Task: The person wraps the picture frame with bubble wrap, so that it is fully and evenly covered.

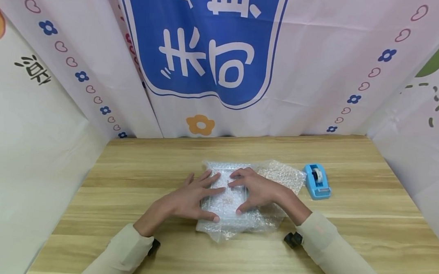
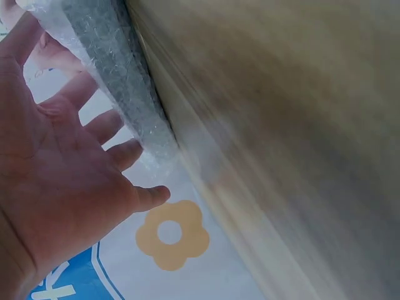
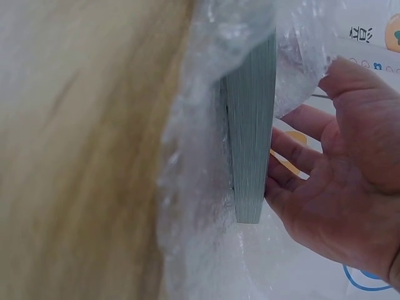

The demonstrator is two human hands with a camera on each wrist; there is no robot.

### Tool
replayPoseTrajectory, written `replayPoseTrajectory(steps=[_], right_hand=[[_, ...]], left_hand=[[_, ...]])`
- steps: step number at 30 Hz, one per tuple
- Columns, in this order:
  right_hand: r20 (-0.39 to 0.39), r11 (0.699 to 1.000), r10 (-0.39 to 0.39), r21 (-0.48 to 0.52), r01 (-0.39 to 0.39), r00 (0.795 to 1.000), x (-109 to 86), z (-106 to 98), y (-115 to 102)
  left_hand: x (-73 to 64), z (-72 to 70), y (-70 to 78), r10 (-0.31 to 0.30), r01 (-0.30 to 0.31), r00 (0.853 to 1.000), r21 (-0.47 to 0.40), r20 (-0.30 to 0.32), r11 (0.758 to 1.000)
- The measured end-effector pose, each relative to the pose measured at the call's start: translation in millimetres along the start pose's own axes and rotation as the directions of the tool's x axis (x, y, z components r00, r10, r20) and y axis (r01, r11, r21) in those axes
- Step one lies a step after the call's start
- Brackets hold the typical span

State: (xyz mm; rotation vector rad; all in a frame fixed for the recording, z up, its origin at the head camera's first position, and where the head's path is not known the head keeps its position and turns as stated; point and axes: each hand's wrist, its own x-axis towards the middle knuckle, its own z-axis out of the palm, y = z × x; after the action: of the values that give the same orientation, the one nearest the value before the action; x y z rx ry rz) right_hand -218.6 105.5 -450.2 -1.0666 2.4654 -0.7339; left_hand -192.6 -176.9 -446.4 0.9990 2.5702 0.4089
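In the head view a flat rectangular frame-like thing lies under clear bubble wrap in the middle of the table. Its grey side edge shows uncovered in the right wrist view, with the wrap loose around it. My left hand rests on the left part of the wrapped piece, fingers spread. Over its right part is my right hand, fingers apart and slightly bent, fingertips and thumb at the wrap. In the left wrist view the left side is covered by wrap. What lies under the wrap is blurred.
A loose flap of bubble wrap spreads to the right on the wooden table. Beside its end stands a blue tape dispenser with a roll of tape. Printed cloth walls enclose the table at the back and sides.
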Motion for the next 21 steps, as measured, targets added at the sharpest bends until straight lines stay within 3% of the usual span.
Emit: replayPoseTrajectory(steps=[21], right_hand=[[-0.012, 1.0, -0.003, 0.009, 0.003, 1.0, -0.2, 2.3, 2.3]], left_hand=[[5.2, -3.9, 1.6, -0.023, 0.023, 0.999, 0.0, 0.047, 1.0]])
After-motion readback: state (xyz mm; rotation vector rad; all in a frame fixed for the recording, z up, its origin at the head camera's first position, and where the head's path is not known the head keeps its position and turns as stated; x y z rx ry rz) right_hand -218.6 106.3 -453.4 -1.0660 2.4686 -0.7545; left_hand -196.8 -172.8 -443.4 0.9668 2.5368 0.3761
